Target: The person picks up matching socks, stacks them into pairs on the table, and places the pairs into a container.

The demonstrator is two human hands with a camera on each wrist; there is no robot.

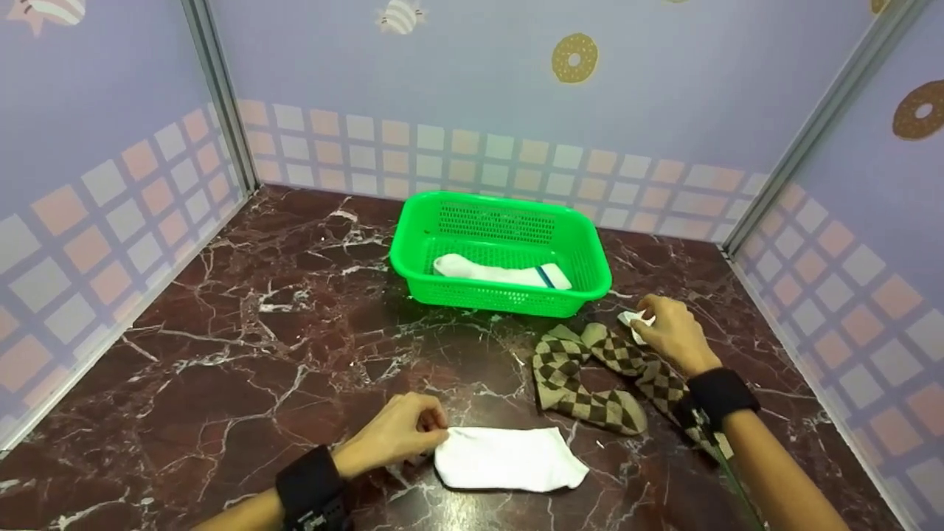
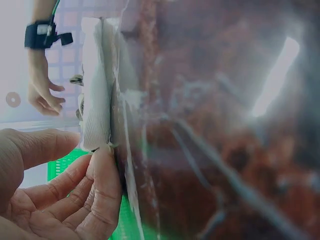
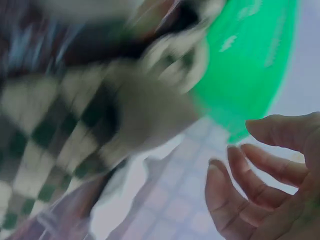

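A short white sock [image 1: 509,459] lies flat at the front of the table. My left hand [image 1: 402,431] pinches its left end between thumb and fingers, and the left wrist view shows the ribbed white sock [image 2: 97,90] at the fingertips. Over on the right, my right hand [image 1: 672,333] hovers by another white piece of fabric [image 1: 636,324], partly hidden by the fingers. Its thumb and fingers [image 3: 252,175] are spread with nothing between them in the right wrist view. Two brown-and-beige checkered socks [image 1: 582,398] lie between the hands, one partly beneath the right wrist.
A green plastic basket [image 1: 487,299] stands behind the socks, holding a white sock with a blue stripe [image 1: 501,274]. Patterned walls [image 1: 472,96] enclose the dark red marbled table [image 1: 243,369] at the back and both sides.
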